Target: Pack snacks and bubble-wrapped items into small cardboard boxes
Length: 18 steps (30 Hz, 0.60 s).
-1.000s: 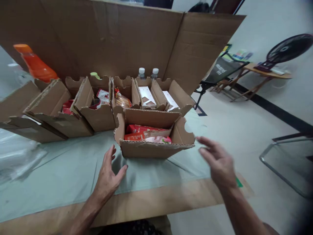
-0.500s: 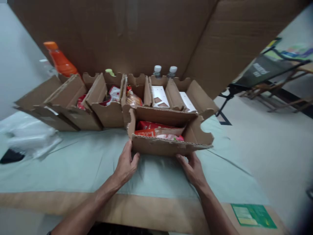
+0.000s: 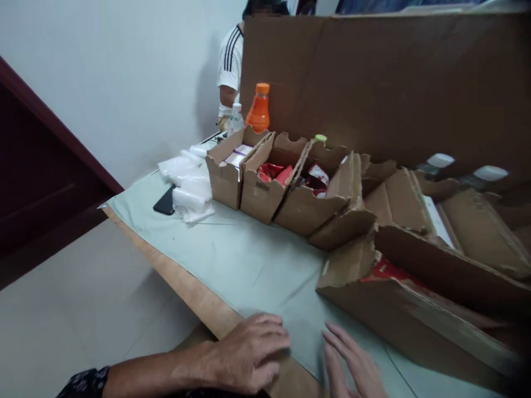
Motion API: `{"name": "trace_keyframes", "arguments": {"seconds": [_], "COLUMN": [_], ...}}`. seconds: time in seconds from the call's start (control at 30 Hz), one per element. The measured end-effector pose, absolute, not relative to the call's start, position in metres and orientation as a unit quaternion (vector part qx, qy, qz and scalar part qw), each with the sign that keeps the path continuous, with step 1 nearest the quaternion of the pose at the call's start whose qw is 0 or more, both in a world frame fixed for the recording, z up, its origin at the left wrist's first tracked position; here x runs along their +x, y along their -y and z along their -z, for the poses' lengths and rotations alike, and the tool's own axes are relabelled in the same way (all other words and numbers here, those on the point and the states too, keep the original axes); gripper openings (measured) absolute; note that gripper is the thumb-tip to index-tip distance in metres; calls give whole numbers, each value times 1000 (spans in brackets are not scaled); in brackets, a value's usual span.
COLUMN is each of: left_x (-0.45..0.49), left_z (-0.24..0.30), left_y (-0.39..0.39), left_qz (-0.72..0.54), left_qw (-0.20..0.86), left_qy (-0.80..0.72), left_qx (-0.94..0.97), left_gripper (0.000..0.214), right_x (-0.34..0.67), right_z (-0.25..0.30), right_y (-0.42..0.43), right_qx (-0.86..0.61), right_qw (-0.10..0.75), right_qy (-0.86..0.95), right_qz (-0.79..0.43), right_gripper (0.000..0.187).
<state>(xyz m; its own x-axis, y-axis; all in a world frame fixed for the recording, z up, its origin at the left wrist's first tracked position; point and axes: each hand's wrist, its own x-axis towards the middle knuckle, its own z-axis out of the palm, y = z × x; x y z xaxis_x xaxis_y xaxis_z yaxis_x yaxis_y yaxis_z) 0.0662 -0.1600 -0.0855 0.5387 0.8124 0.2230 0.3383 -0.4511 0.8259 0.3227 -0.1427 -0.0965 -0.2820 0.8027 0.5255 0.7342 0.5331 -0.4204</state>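
My left hand [image 3: 249, 354] lies palm down on the table's near edge, fingers loosely curled and holding nothing. My right hand [image 3: 352, 365] rests beside it with its fingers stretched flat on the pale green cloth [image 3: 249, 260]. Just right of both hands stands a low cardboard box [image 3: 415, 304] with red packets inside; neither hand touches it. Behind it runs a row of open cardboard boxes [image 3: 290, 188] holding red and white packets.
A tall cardboard sheet [image 3: 373, 83] stands behind the boxes. An orange bottle [image 3: 259, 109] and a small clear bottle [image 3: 235, 119] stand at the far end. Plastic bags [image 3: 186, 182] and a black phone [image 3: 165, 201] lie at the left. A person in a white shirt [image 3: 229, 66] sits beyond.
Both hands have let go of the near box and come back to the table's edge. The view has swung left, so the box now sits at the right.
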Motion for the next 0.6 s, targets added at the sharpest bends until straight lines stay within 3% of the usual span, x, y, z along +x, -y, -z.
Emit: {"name": "trace_keyframes", "arguments": {"seconds": [0.17,0.27,0.4,0.53,0.6], "left_x": [51,44,31,-1,-22], "left_z": [96,106,119,103,92], "left_y": [169,174,180,191,193], "left_qz": [-388,-406,-491,-533,-537], "left_qw": [402,419,398,408,426], "left_qy": [-359,-362,-339,-423,-517], "left_qx": [748,727,697,609,512], "left_gripper": [34,33,36,32,25], "right_x": [168,74,-28,-45,-13], "right_z": [26,11,15,15,10], "right_y": [50,3,-38,-50,-42], "right_qx": [-307,-259,-324,-360,-370], "right_qw": [362,263,130,146,194], "right_qy": [876,925,929,911,892], "right_qz": [-89,-93,-124,-138,-174], "right_gripper": [24,30,44,29,28]}}
